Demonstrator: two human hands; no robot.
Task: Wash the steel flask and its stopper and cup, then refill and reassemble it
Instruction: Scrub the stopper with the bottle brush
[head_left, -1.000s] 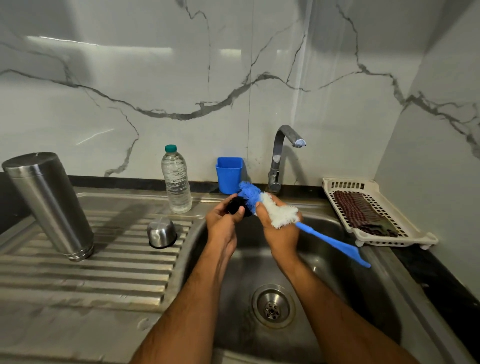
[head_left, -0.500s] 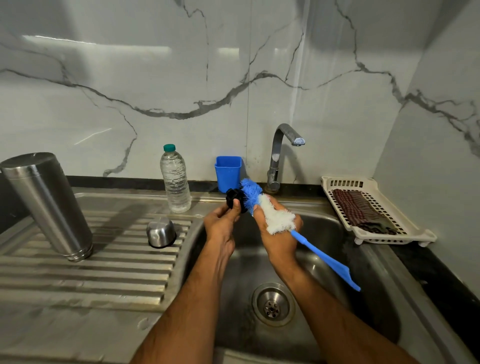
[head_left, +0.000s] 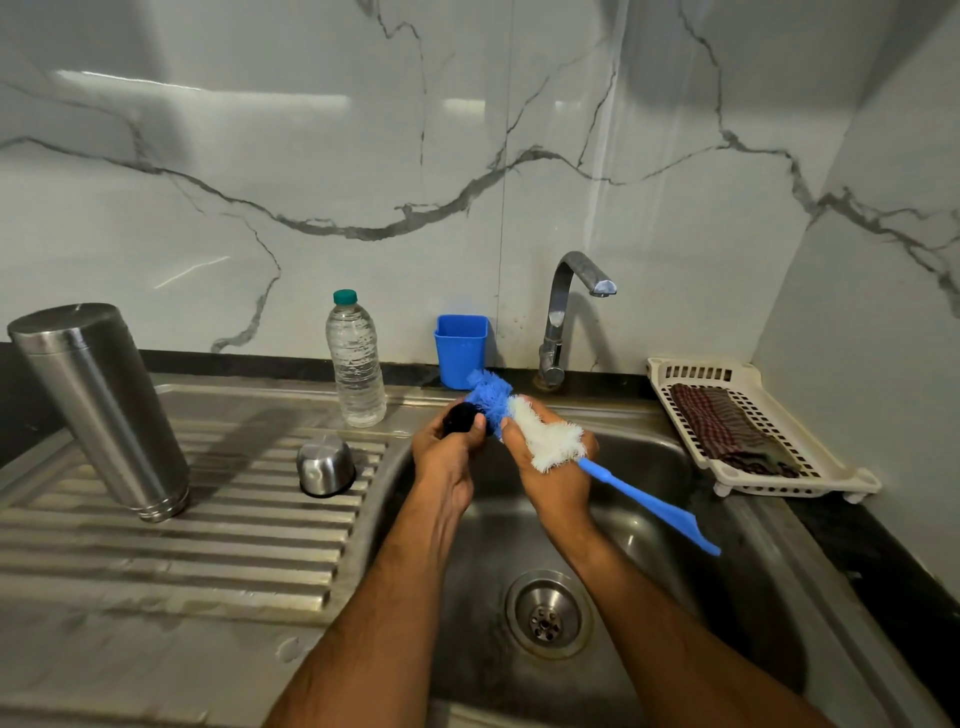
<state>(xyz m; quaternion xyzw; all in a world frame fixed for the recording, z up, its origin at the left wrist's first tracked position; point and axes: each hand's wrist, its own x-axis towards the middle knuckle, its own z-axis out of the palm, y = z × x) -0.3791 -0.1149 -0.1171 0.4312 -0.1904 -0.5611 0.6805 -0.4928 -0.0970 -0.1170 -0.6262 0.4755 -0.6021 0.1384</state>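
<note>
Over the sink basin my left hand (head_left: 448, 452) grips the black stopper (head_left: 460, 417). My right hand (head_left: 553, 475) holds the blue-and-white bottle brush (head_left: 545, 441) around its bristles, and the blue bristle tip presses against the stopper. The brush's blue handle points down to the right over the basin. The steel flask (head_left: 98, 410) stands upside down on the ribbed drainboard at the left. Its steel cup (head_left: 325, 465) sits upside down on the drainboard near the basin's left rim.
A plastic water bottle (head_left: 356, 364) and a blue plastic cup (head_left: 461, 351) stand at the back of the sink (head_left: 675, 467). The tap (head_left: 563, 317) shows no running water. A white rack (head_left: 810, 467) holding a checked cloth sits at the right.
The brush handle has swung lower and then slightly back up while the bristle tip stays against the stopper. Both hands remain over the basin; the flask and cup have not moved.
</note>
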